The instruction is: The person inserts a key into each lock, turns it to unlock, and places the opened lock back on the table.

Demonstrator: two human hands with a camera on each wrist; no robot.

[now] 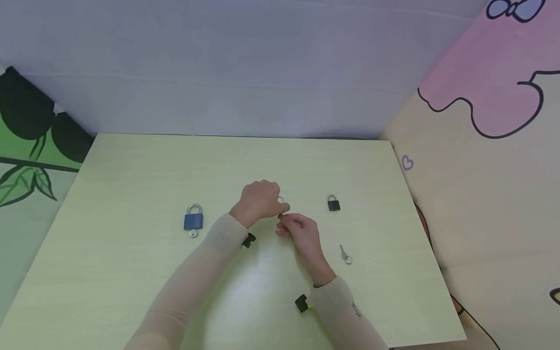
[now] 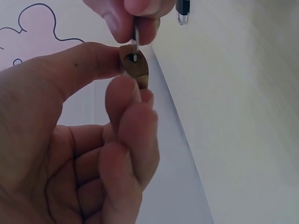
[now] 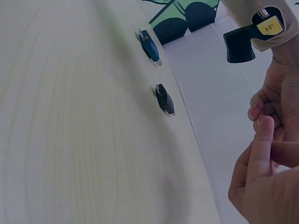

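My left hand (image 1: 260, 200) holds a small padlock (image 2: 140, 70) between thumb and fingers, its brass-coloured keyhole end facing the left wrist camera. In the head view the padlock's shackle (image 1: 281, 199) peeks out beside the left hand, while the body is mostly covered. My right hand (image 1: 303, 236) pinches a thin key (image 2: 136, 33) between thumb and fingertips. The key's tip is at the keyhole; how deep it sits I cannot tell. In the right wrist view both hands meet at the right side, and fingers hide the padlock and key.
A blue padlock (image 1: 193, 221) with a key in its base lies left on the table (image 1: 144, 165). On the right lie a black padlock (image 1: 334, 203) and a loose key with a ring (image 1: 346, 254). The right wrist view shows another dark padlock (image 3: 164, 99) near the blue one.
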